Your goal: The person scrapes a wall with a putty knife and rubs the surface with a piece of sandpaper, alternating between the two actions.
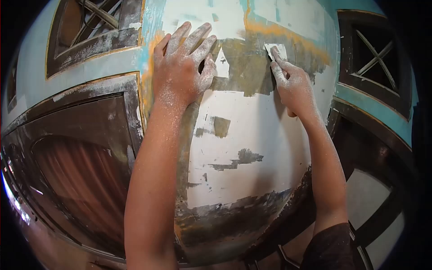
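My left hand [180,67] lies on the wall [243,135] with its fingers spread, powdered with white dust. To its right, my right hand [293,85] is closed around a scraper, index finger stretched along the pale blade [281,47]. The blade meets the wall at the upper right; most of the handle is hidden in my palm. Between the hands runs a bare grey-brown band [245,63] with a small white patch [222,63] beside my left thumb. Below it spreads a larger white area with several grey marks.
A dark wooden door [81,112] with a curtained panel stands at left, under a vent frame [94,27]. On the right are another dark frame [360,153] and a crossed vent [375,58]. Turquoise and orange paint shows around the upper wall.
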A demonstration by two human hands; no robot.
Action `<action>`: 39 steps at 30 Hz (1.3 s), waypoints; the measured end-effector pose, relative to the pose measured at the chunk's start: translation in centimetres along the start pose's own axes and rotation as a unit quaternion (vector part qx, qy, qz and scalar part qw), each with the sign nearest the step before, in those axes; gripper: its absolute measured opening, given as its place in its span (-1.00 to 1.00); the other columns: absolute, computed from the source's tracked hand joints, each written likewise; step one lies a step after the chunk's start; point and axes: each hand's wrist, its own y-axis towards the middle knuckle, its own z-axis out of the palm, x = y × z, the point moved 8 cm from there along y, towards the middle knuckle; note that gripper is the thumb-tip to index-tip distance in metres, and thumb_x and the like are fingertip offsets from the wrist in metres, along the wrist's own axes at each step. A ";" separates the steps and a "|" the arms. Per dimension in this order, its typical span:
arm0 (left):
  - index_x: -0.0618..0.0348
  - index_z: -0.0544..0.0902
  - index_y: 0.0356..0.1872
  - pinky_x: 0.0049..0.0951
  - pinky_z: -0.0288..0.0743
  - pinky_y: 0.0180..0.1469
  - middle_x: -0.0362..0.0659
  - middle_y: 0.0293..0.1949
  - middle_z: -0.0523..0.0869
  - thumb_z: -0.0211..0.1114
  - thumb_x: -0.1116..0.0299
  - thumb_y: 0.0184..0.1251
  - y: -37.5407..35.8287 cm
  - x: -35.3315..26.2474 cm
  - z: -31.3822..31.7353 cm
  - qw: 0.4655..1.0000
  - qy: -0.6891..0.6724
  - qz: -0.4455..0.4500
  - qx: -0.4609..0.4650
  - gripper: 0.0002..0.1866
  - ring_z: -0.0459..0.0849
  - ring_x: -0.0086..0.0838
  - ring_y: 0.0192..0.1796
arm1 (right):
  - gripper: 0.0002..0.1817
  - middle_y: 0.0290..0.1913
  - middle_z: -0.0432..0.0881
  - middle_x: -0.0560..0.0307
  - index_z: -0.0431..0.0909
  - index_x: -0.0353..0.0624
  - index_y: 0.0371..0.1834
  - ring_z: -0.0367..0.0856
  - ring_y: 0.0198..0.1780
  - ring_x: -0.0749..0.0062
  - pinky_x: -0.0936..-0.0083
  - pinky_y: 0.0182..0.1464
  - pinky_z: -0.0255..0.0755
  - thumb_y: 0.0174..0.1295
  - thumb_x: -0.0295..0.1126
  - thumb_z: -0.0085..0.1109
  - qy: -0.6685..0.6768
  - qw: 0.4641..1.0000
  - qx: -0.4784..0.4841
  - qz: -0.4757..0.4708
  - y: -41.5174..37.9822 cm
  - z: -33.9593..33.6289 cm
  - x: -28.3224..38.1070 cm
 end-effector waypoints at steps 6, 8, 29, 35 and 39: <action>-0.25 0.72 0.28 -0.10 0.14 0.58 -0.44 0.48 0.56 0.27 0.24 0.37 0.0 -0.1 -0.2 1.000 0.001 0.002 -0.002 -0.55 0.41 -0.30 0.56 | -0.56 -0.37 0.68 -0.31 0.55 -0.01 0.44 0.66 -0.49 -0.06 0.19 -0.18 0.57 0.57 -0.22 0.04 -0.006 1.000 0.002 -0.018 0.3 0.1 -0.1; -0.25 0.72 0.28 -0.11 0.15 0.58 -0.45 0.48 0.56 0.27 0.24 0.36 0.0 -0.1 -0.2 1.000 0.001 0.002 -0.002 -0.55 0.41 -0.30 0.56 | -0.55 -0.18 0.74 -0.30 0.55 0.03 0.45 0.71 -0.37 -0.09 0.20 -0.11 0.58 0.55 -0.23 0.07 -0.009 0.999 -0.017 -0.040 -1.0 0.1 -0.1; -0.25 0.72 0.29 -0.14 0.14 0.58 -0.45 0.46 0.58 0.27 0.25 0.39 0.1 -0.4 -0.2 1.000 0.014 0.004 -0.001 -0.56 0.42 -0.30 0.55 | -0.57 -0.41 0.69 -0.26 0.58 0.01 0.41 0.64 -0.55 -0.03 0.15 -0.22 0.57 0.56 -0.20 0.02 -0.035 0.986 -0.086 -0.141 0.4 0.2 -0.2; -0.30 0.72 0.28 -0.13 0.05 0.64 -0.46 0.49 0.53 0.23 0.17 0.35 -0.1 -0.1 0.1 1.000 0.019 -0.004 0.006 -0.54 0.37 -0.39 0.58 | -0.53 -0.16 0.69 -0.39 0.52 0.07 0.48 0.72 -0.23 -0.08 0.26 0.01 0.54 0.55 -0.21 0.11 0.001 0.997 -0.036 -0.067 -0.8 0.5 -0.9; -0.31 0.73 0.27 -0.14 0.06 0.63 -0.46 0.49 0.54 0.24 0.19 0.34 -0.1 -0.1 0.1 1.000 0.016 -0.003 0.000 -0.54 0.37 -0.39 0.58 | -0.54 -0.15 0.73 -0.33 0.54 0.03 0.46 0.74 -0.19 -0.21 0.15 -0.05 0.58 0.54 -0.21 0.07 -0.010 1.000 0.016 0.002 -1.6 0.7 -1.5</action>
